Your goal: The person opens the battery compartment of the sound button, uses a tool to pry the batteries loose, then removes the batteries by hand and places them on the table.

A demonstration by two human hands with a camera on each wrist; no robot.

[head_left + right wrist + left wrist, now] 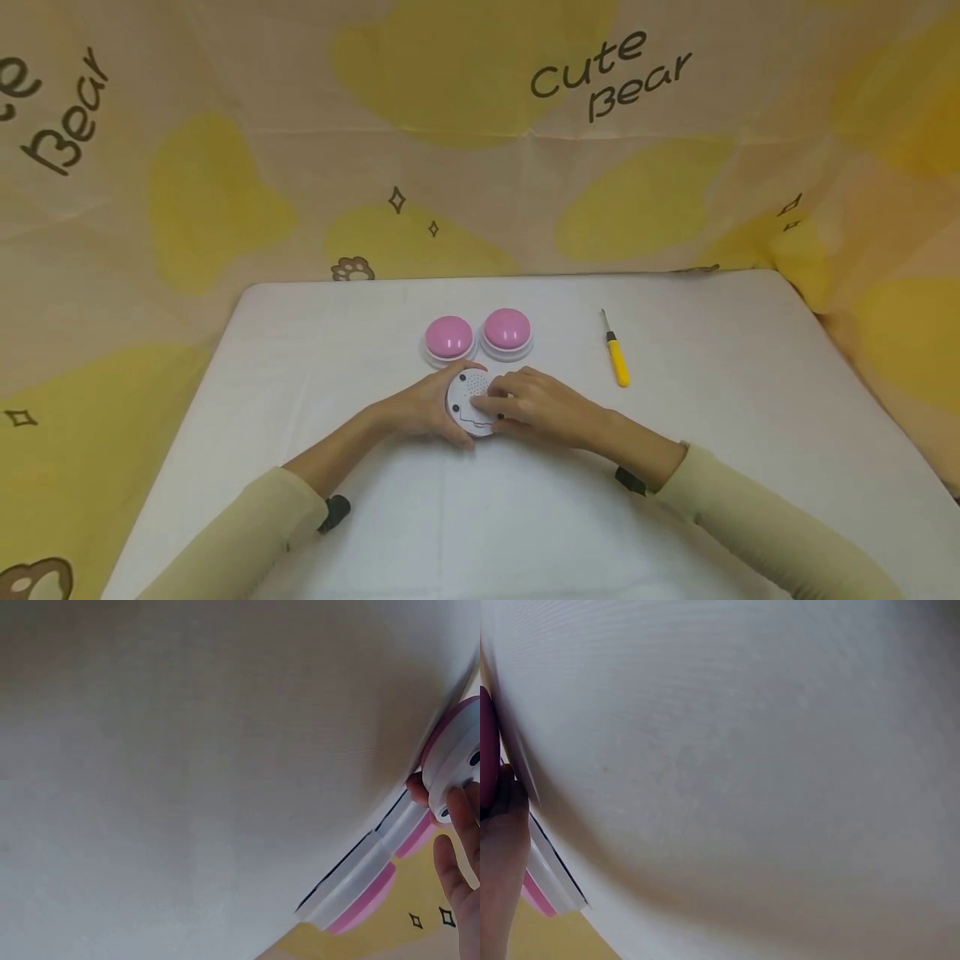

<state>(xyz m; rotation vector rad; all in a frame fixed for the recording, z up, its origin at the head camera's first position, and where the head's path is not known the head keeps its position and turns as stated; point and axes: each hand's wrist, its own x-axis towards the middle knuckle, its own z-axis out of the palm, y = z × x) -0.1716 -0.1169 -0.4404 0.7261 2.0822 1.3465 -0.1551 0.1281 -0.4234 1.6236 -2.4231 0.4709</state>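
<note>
My left hand (427, 410) grips a round push button (467, 417) by its rim, thumb at the near side and fingers at the far side. Its white underside faces up, with small speaker holes, dark round feet and a cover outline. Fingers of my right hand (543, 407) touch that underside and hide its right part. In the right wrist view, the held button (450, 754) shows its pink dome turned toward the table. Only part of my left hand (502, 862) appears in the left wrist view.
Two more push buttons, a left one (448, 337) and a right one (507, 329), stand pink dome up just beyond my hands. A yellow-handled screwdriver (617, 360) lies to the right on the white table (337, 350). A patterned cloth (465, 183) hangs behind.
</note>
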